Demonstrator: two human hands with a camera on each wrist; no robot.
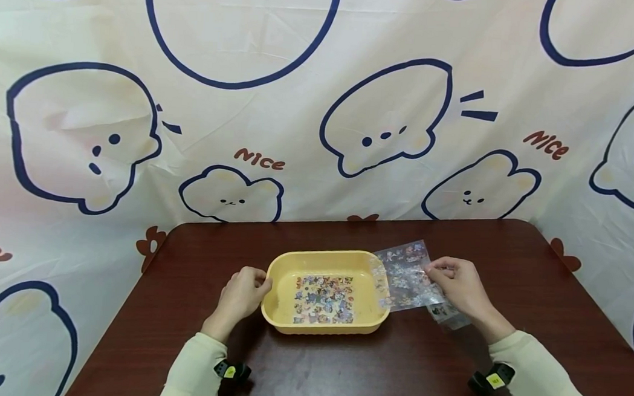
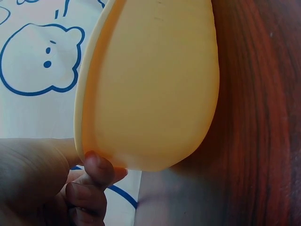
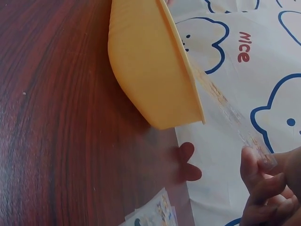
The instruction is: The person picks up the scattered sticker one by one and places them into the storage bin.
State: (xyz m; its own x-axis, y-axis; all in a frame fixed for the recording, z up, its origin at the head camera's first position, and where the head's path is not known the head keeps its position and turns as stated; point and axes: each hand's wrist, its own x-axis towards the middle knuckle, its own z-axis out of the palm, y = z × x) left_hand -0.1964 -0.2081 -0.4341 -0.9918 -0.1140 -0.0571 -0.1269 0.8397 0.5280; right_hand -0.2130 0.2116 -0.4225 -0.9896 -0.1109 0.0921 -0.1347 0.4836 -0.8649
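Observation:
A shallow yellow plastic basin [image 1: 320, 329] stands on the table, and a sheet of small colourful stickers [image 1: 324, 300] lies flat on its floor. At the basin's left end my left hand [image 1: 241, 294] pinches the rim; the left wrist view shows the thumb and fingertips at that corner. My right hand [image 1: 461, 285] pinches the right edge of a clear sticker sheet [image 1: 406, 279] between thumb and fingers. That sheet slants over the basin's right rim, its left part overlapping the inside. In the right wrist view the sheet [image 3: 230, 110] appears nearly edge-on.
Below the right hand, a clear packet with printed pieces [image 1: 451, 317] lies on the dark brown wooden table [image 1: 328, 374]. A white cloth with cartoon bears [image 1: 299, 130] hangs behind the table and along its sides. Each wrist wears a black strapped device [image 1: 492, 379].

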